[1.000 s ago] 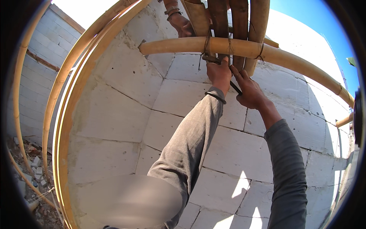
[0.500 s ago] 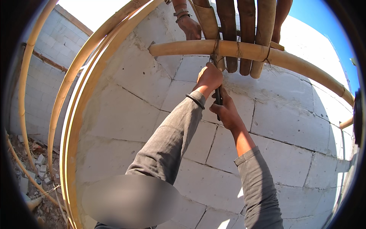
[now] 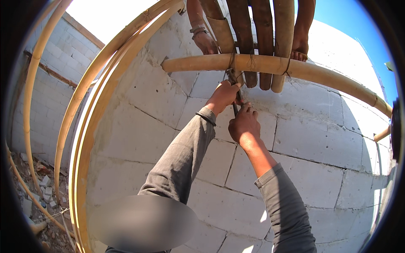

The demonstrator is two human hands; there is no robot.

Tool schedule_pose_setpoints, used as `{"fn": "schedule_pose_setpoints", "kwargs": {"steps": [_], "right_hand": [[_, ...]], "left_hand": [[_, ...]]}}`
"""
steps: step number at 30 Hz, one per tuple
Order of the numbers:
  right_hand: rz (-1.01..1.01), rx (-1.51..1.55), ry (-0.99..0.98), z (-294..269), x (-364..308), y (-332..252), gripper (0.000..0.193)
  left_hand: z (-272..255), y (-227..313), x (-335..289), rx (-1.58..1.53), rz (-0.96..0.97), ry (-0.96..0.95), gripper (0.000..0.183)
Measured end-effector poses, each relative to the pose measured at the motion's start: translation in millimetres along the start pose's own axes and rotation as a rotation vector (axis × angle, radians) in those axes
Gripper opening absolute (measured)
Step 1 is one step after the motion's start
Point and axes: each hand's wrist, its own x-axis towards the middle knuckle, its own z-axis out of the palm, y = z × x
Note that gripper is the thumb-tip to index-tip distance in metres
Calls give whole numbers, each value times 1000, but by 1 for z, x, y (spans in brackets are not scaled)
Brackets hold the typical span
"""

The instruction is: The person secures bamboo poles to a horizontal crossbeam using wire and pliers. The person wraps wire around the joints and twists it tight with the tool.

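Note:
Overhead, a thick bamboo pole (image 3: 198, 63) crosses in front of a pale block wall. Several bamboo lengths (image 3: 264, 38) hang down behind it, bound to it with dark wire (image 3: 252, 63). Just under the left binding, my left hand (image 3: 223, 97) is closed around the upper part of dark metal pliers (image 3: 230, 77), close to their jaws. The jaws are up against the wire at the pole. Lower down, my right hand (image 3: 246, 124) curls its fingers at the dark handles, its back towards me; its exact grip is partly hidden.
Behind the pole are another person's hand (image 3: 205, 43) with wristbands and, farther right, another limb (image 3: 300, 40) reaching down to the pole. Curved bamboo poles (image 3: 80, 84) stand left. Rubble (image 3: 46, 185) lies low on the left. A short bamboo end (image 3: 382, 135) juts out at right.
My right hand has turned, so its back now faces me and the thumb is hidden. Both hands sit slightly lower and left in view. The other person's right-side limb now shows its end.

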Motion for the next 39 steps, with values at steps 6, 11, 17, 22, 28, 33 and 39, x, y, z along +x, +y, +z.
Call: {"fn": "schedule_pose_setpoints", "kwargs": {"steps": [6, 11, 17, 22, 28, 33, 39], "right_hand": [[126, 129, -236, -12, 0, -22, 85], [91, 214, -165, -2, 4, -6, 83], [96, 235, -176, 2, 11, -3, 84], [213, 108, -251, -5, 12, -22, 90], [199, -121, -174, -23, -1, -34, 95], [121, -186, -110, -27, -5, -27, 95], [-56, -264, -39, -34, -11, -39, 91]], "left_hand": [[-8, 10, -17, -129, -27, -56, 34], [-5, 20, -19, -105, -80, -86, 37], [-6, 22, -16, -87, -95, -105, 40], [-8, 22, -19, -247, -115, -133, 38], [-9, 14, -15, -534, -122, -159, 34], [-2, 13, -14, -572, -100, -94, 37], [-13, 19, -11, -422, -152, -84, 35]]}}
